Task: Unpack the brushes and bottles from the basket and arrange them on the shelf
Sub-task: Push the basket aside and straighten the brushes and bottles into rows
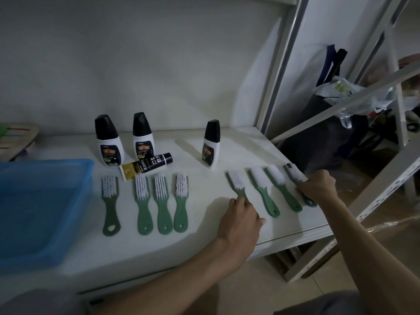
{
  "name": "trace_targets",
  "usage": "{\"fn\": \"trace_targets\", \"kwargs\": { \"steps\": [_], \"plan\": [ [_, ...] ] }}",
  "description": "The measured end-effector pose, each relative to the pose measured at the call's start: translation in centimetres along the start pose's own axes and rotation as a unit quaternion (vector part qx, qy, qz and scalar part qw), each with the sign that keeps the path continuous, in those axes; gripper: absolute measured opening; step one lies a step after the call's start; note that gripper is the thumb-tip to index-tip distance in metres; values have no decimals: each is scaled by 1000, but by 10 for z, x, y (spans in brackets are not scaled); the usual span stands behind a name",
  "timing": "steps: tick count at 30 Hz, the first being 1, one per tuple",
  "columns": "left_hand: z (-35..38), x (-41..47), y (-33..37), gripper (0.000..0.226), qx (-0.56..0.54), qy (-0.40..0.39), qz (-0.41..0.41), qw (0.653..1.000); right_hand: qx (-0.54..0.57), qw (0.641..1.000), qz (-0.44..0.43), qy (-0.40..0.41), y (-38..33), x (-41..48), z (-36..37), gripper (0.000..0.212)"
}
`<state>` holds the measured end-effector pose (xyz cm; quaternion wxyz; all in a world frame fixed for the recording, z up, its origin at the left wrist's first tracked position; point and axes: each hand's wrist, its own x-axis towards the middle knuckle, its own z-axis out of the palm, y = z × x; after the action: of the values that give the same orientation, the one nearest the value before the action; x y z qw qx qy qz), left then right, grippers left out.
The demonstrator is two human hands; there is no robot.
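Observation:
Several green-handled brushes with white bristles lie in a row on the white shelf. My left hand grips the handle of a tilted brush right of centre. My right hand holds the handle of the rightmost, darker brush at the shelf's right edge. Two more brushes lie between my hands. Three white bottles with black caps stand behind. A black and gold tube lies on its side. The blue basket sits at the left.
A grey metal shelf upright rises at the back right corner, with slanted rails beyond it. A dark bag with plastic wrapping stands on the floor to the right. A woven item lies at the far left behind the basket.

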<state>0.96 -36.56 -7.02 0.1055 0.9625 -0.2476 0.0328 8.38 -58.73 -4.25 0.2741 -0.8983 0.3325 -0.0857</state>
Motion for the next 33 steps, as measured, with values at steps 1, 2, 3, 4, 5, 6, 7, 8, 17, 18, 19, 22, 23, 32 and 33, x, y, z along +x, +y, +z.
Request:
{"fn": "trace_targets", "kwargs": {
  "steps": [1, 2, 3, 4, 5, 6, 7, 8, 17, 18, 19, 22, 23, 32, 33],
  "plan": [
    [-5, -2, -2, 37, -53, 2, -28, 998, -8, 1000, -15, 5, -5, -5, 0, 35],
    [-14, -5, -5, 34, -98, -2, -62, 993, -8, 999, -40, 15, -15, -14, -1, 29],
    [-24, -9, -10, 30, -108, -7, -90, 990, 0, 997, -72, 24, -25, -22, 1, 20],
    [-34, -13, -17, 24, -102, -16, -115, 988, 10, 994, -105, 24, -39, -35, 2, 11],
    [-43, -18, -27, 19, -99, -23, -140, 985, 20, 990, -140, 16, -54, -49, 8, 9],
    [-53, -24, -39, 14, -91, -23, -162, 982, 32, 986, -162, -12, -69, -67, 15, 15],
    [-61, -31, -54, 9, -84, -19, -184, 979, 44, 981, -180, -55, -83, -85, 24, 19],
    [-67, -39, -68, 5, -75, -14, -205, 976, 51, 975, -192, -103, -94, -103, 36, 19],
    [-53, -97, -135, 54, -1, -5, -189, 982, 9, 938, -271, -216, -129, -190, 111, 27],
    [-49, -100, -134, 58, 8, -10, -169, 986, 3, 937, -279, -210, -131, -193, 111, 26],
    [-45, -101, -134, 59, 9, -9, -152, 988, -7, 937, -284, -204, -133, -197, 110, 24],
    [-39, -101, -133, 57, -14, 1, -122, 992, -29, 940, -282, -190, -136, -201, 106, 20],
    [-38, -99, -133, 56, -24, 6, -117, 993, -34, 943, -273, -187, -136, -201, 105, 26],
    [-30, -81, -119, 53, -65, 40, -52, 996, -81, 963, -216, -138, -124, -180, 87, 17],
    [-29, -80, -116, 54, -68, 36, -47, 996, -85, 965, -211, -132, -121, -178, 85, 16]
  ]
}}
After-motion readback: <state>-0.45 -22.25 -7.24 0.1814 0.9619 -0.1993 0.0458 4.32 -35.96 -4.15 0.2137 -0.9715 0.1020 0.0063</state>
